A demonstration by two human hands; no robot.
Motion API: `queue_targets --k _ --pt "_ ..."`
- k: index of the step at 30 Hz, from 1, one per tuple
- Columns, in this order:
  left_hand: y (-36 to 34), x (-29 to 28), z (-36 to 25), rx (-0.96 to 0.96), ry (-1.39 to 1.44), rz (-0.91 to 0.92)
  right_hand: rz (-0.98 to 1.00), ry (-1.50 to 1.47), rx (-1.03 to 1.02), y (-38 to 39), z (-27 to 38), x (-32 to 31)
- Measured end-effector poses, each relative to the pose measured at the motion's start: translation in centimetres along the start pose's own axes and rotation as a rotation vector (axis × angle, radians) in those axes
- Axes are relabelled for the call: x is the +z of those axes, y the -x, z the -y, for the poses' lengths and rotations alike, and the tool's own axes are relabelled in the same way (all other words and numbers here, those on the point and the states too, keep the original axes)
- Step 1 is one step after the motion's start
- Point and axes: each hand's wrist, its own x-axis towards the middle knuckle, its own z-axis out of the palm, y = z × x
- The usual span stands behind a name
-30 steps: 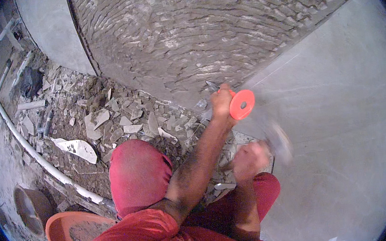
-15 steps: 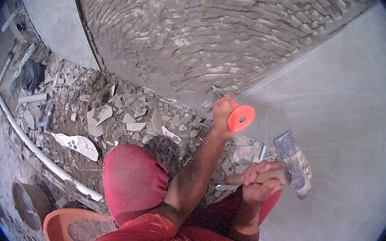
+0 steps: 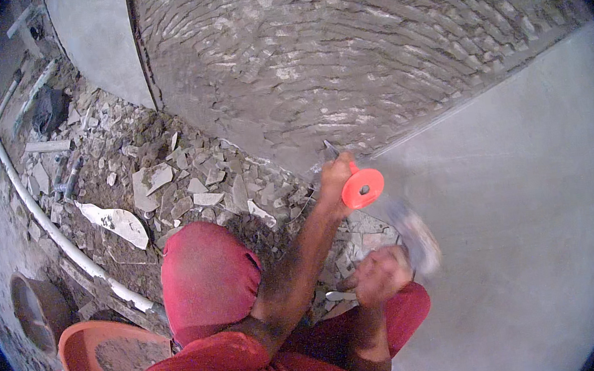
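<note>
Apparently mid-chiselling, the left hand (image 3: 335, 173) clasped an orange-guarded metal chisel (image 3: 370, 181) at the lower edge of ridged grey mortar (image 3: 285, 71); below that mortar, the right hand (image 3: 384, 273) clenched a blurred hammer (image 3: 418, 239). Striking next called for aim.

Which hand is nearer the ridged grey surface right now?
Left. The left hand, gripping the orange-guarded chisel, is close to the ridged grey surface; the right hand, holding the hammer, is farther back near the right knee.
</note>
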Motion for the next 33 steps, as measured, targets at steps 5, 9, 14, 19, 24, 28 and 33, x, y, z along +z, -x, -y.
queue_targets --k 5,9,14,19,24,28,33 --pt "-0.9 0.1 0.5 -0.022 0.099 0.004 0.031 0.555 -0.558 -0.8 -0.3 0.6" --pt "-0.6 -0.2 0.3 0.096 -0.296 -0.027 0.024 0.156 0.335 -1.7 -0.6 0.9" --pt "-0.4 0.0 -0.2 -0.020 0.037 -0.040 0.019 -0.193 -0.154 -1.6 0.3 0.0" --pt "-0.5 0.5 0.0 -0.029 0.074 -0.035 0.067 0.793 -0.489 -2.4 -0.8 0.4" --pt "-0.8 -0.1 0.0 -0.046 0.119 -0.023 -0.018 0.327 -0.067 -1.4 -2.0 -0.6" --pt "-1.1 0.0 0.1 -0.061 0.155 -0.016 -0.167 0.029 -0.079 -0.5 -2.2 -0.9" --pt "-1.5 0.3 0.2 -0.061 0.166 -0.003 0.110 0.379 0.152 -2.2 -1.5 1.0"
